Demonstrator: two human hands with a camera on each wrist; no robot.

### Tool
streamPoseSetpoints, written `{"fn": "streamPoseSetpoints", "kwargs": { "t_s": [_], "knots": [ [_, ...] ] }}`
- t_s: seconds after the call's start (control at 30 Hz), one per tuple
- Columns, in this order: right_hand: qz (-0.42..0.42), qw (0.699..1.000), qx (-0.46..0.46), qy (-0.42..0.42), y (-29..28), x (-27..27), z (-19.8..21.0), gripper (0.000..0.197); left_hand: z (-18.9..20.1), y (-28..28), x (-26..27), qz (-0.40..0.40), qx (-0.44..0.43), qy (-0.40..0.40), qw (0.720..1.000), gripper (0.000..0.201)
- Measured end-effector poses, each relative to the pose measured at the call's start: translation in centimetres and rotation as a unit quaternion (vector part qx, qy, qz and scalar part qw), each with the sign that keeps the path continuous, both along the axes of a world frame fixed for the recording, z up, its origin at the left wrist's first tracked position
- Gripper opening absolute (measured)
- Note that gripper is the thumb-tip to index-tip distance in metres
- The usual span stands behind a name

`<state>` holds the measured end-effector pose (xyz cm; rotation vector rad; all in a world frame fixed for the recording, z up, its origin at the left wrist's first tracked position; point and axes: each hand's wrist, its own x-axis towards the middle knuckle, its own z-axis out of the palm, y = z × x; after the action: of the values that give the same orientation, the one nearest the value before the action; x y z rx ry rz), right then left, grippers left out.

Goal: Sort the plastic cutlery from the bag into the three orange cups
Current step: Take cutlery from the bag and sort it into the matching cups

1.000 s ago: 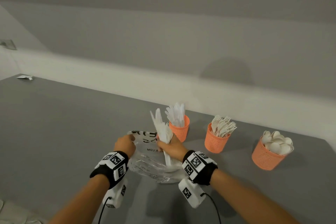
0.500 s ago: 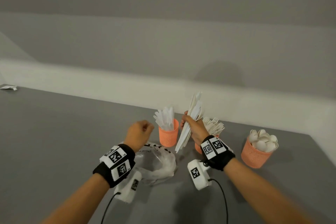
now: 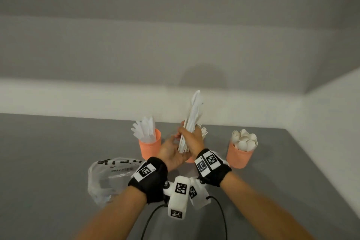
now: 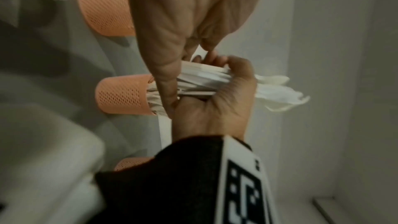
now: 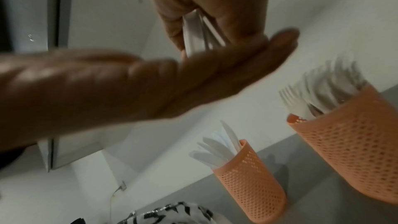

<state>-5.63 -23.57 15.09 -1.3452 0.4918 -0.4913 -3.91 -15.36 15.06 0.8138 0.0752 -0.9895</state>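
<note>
My right hand grips an upright bundle of white plastic cutlery above the middle orange cup, which holds forks. My left hand lies open, its flat fingers against the handle ends of the bundle. The left orange cup holds knives and the right orange cup holds spoons. The clear plastic bag lies crumpled on the table, left of my wrists. In the left wrist view my right hand wraps the bundle.
The grey table runs to a white wall ledge behind the cups. Its right edge lies beyond the spoon cup. Black cables hang from my wrist cameras.
My right hand has lifted the bundle out of the bag and carried it right, over the cups. My left hand has let go of the bag and come flat against the bundle's lower ends.
</note>
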Motion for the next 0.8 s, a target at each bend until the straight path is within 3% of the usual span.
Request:
{"fn": "streamPoseSetpoints", "kwargs": {
  "t_s": [0.1, 0.2, 0.3, 0.4, 0.5, 0.63, 0.8],
  "knots": [
    [-0.036, 0.999, -0.012, 0.026, -1.3, -0.4, -0.9, 0.018, 0.0, -1.1, -0.3, -0.077, 0.083, -0.093, 0.989, 0.066],
    [-0.025, 0.999, -0.005, 0.034, -2.8, -1.3, -0.6, 0.023, 0.1, -1.8, 0.2, -0.080, 0.182, -0.246, 0.949, 0.067],
    [0.017, 0.997, -0.045, 0.066, -3.1, -1.9, -0.8, 0.021, 0.6, -2.7, 0.7, -0.077, 0.178, -0.358, 0.913, 0.064],
    [0.054, 0.990, -0.092, 0.097, -2.6, -2.3, -1.5, 0.023, 1.4, -4.1, 0.4, -0.009, 0.191, -0.386, 0.903, 0.051],
    [0.105, 0.984, -0.107, 0.100, -2.6, -3.2, -1.4, 0.025, 1.6, -4.7, 0.4, 0.062, 0.209, -0.374, 0.902, 0.019],
    [0.215, 0.974, 0.001, 0.075, -3.9, -4.3, -0.4, 0.014, 1.5, -4.7, 0.6, 0.005, 0.150, -0.346, 0.926, 0.017],
    [0.262, 0.952, 0.142, 0.075, -4.5, -4.6, -0.5, 0.020, 1.5, -5.2, 1.0, -0.067, 0.111, -0.343, 0.930, 0.024]
  ]
}}
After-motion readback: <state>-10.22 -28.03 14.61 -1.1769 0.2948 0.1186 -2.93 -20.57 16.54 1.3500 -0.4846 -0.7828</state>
